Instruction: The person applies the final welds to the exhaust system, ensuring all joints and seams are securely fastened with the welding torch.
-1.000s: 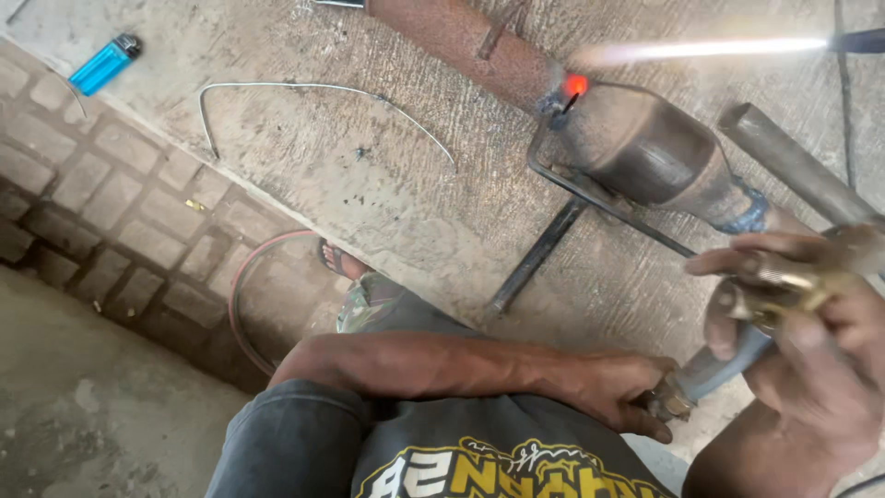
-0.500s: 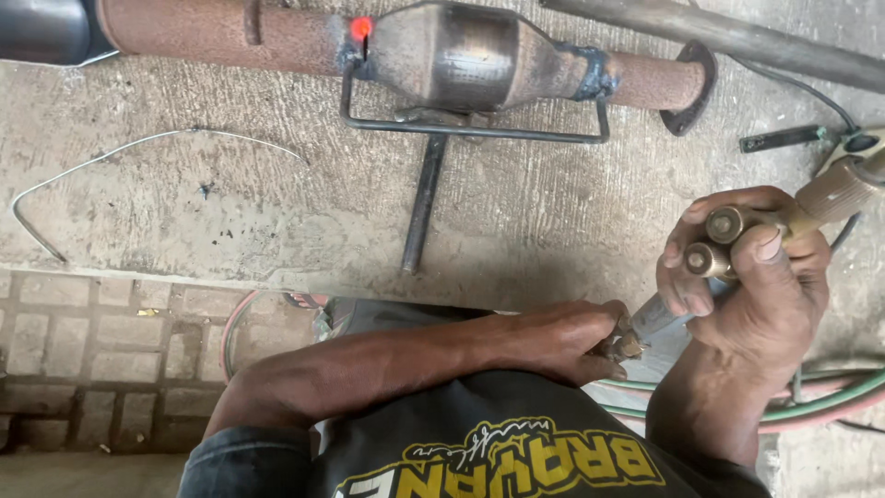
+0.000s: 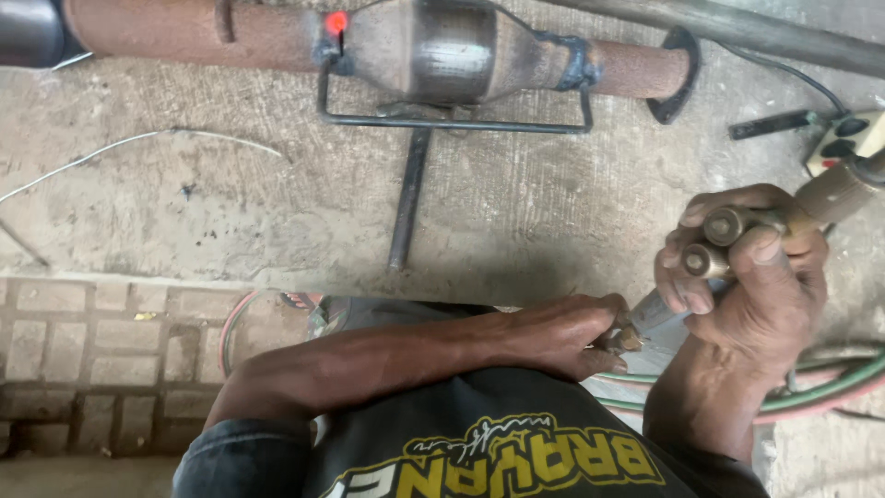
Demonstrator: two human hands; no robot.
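Note:
My right hand (image 3: 751,277) grips the brass handle of a gas torch (image 3: 834,194), thumb and fingers on its two valve knobs (image 3: 717,242). My left hand (image 3: 562,334) reaches across my lap and pinches the torch's lower end (image 3: 636,337) where the hoses join. Ahead on the concrete lies a rusty exhaust pipe (image 3: 184,32) with a grey bulged converter body (image 3: 456,46). A small spot (image 3: 336,23) on its joint glows red-hot. A thin steel bar frame (image 3: 452,122) stands under the converter.
Green and red hoses (image 3: 820,392) run off to the right. A bent wire rod (image 3: 147,143) lies on the concrete at left. A long grey pipe (image 3: 765,32) crosses the top right; a small box with round sockets (image 3: 843,138) sits by it. Brick paving (image 3: 101,360) lies lower left.
The torch flame seen a second ago is gone. The view has swung so the pipe lies level across the top. My hands stay on the torch, drawn back from the pipe.

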